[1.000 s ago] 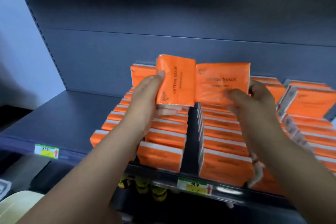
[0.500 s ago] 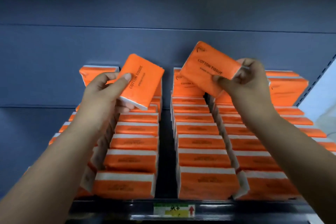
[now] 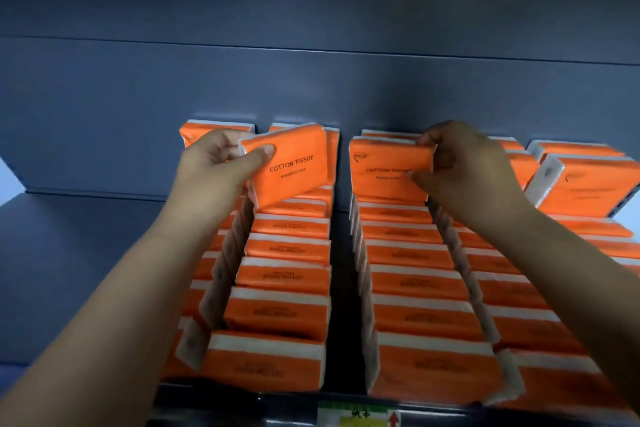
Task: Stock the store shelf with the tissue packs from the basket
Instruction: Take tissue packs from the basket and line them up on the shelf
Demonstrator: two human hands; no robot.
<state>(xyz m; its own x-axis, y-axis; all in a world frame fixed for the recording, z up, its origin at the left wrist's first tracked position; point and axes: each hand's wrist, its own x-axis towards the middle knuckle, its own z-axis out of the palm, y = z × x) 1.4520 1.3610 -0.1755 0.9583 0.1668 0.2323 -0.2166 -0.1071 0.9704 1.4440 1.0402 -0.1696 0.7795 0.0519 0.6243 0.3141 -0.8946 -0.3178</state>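
My left hand grips an orange tissue pack marked COTTON TISSUE, tilted above the back end of the second row from the left. A second orange pack is pinched by my right hand, thumb in front and fingers over its top edge, standing nearly upright at the back of the third row. Several rows of orange and white tissue packs fill the dark grey shelf. The basket is out of sight.
A grey back panel rises behind the rows. Bare shelf surface lies left of the packs. A dark gap runs between the two middle rows. A yellow and green price label sits on the shelf's front edge.
Both hands have lowered their packs toward the back of the rows. The right pack turned from tilted to nearly upright behind its row. The camera moved closer to the shelf.
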